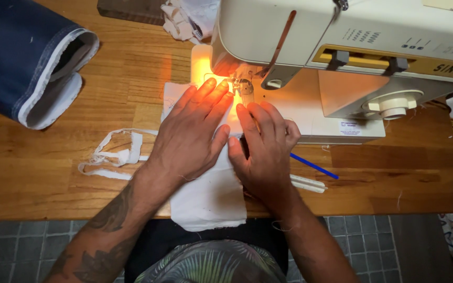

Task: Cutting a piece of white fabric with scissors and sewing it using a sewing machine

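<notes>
Two bare hands lie flat, palms down, on a piece of white woven cloth [211, 196] spread over the front of a wooden tabletop [48, 167], its near edge hanging over the table's rim toward the person's lap. The left hand [192, 133] presses down with fingers stretched out and close together, the fingertips reaching just beside the small metal presser foot [243, 86] of a cream-coloured sewing machine with a mustard-yellow band [352, 36]. The right hand [263, 149] rests on the cloth just to the right of the left one, fingers also extended forward toward the needle area, thumb tucked near the gap between the two hands; neither hand grips anything, both simply hold the fabric flat against the machine bed. A warm orange lamp glow under the machine's head lights the fingertips and the cloth there. Behind the right hand, a thin blue stick [314, 166] lies slanted on the table, and just beside it a short white plastic piece [308, 183]. To the left of the left wrist sits a loose tangle of white fabric strips [112, 154]. Farther left, well apart from the hands, lies folded dark blue denim with a white inner lining [24, 57] showing at its turned edge.
</notes>
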